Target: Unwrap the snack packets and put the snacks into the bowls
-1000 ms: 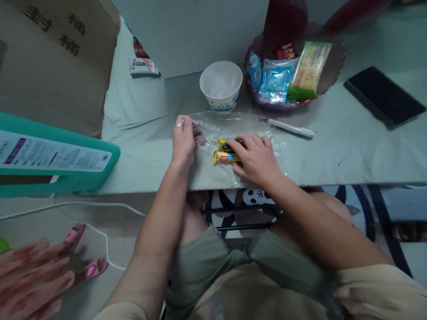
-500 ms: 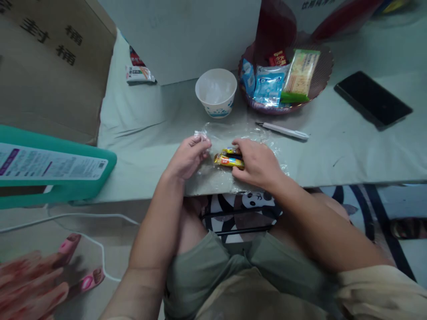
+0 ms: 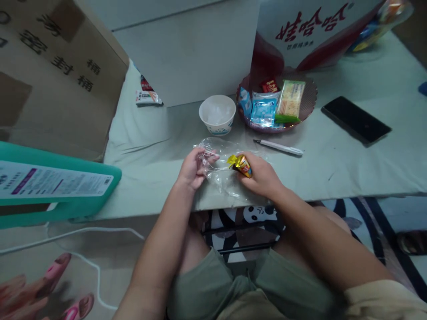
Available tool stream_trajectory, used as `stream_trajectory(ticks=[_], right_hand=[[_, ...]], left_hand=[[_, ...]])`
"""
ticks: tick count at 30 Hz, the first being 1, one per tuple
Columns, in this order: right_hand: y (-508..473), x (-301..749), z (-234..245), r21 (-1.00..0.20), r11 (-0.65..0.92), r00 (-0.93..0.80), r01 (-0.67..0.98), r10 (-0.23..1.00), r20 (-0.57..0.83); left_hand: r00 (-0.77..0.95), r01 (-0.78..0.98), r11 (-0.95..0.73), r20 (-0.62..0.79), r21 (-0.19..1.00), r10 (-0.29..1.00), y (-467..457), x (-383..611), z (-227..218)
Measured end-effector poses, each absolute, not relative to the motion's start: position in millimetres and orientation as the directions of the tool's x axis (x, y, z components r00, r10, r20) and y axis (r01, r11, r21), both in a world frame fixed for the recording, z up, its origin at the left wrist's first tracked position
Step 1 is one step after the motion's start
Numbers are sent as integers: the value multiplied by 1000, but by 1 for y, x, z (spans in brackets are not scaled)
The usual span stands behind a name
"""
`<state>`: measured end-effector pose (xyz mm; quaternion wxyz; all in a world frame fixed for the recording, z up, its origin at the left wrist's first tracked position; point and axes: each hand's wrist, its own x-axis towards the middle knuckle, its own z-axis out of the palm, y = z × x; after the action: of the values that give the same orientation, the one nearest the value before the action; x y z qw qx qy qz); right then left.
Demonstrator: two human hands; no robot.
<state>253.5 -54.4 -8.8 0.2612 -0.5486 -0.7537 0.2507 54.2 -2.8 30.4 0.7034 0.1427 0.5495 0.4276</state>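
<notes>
A low table point(image 3: 333, 164) covered in pale green cloth fills the middle of the view, seen from above by a seated person whose knees sit under its near edge. A big brown cardboard box point(image 3: 56, 75) with printed characters stands at the far left, a grey-white box point(image 3: 187, 53) stands at the back, and a white and red carton point(image 3: 310, 31) rises behind a bowl. A teal plastic stool point(image 3: 56, 186) lies on the floor at left. On the cloth, a dark bowl of snack packets point(image 3: 308, 100) sits near a white paper cup point(image 3: 217, 114), with a black phone point(image 3: 355, 120) to the right and a white pen point(image 3: 279, 146) in front of the bowl. Near the table's front edge, the left hand point(image 3: 195, 169) pinches the edge of a clear plastic bag point(image 3: 222, 175), fingers curled close together. The right hand point(image 3: 263, 178) is closed around a small yellow candy packet point(image 3: 240, 163), held just above the cloth beside the bag, thumb and fingers wrapped tightly.
</notes>
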Motion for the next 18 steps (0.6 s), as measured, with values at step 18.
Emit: stream_trajectory(ticks=[18], right_hand=[[-62, 276, -13, -999, 29, 118, -29, 993, 25]], left_hand=[[-45, -430, 525, -598, 735, 800, 5, 51, 27]])
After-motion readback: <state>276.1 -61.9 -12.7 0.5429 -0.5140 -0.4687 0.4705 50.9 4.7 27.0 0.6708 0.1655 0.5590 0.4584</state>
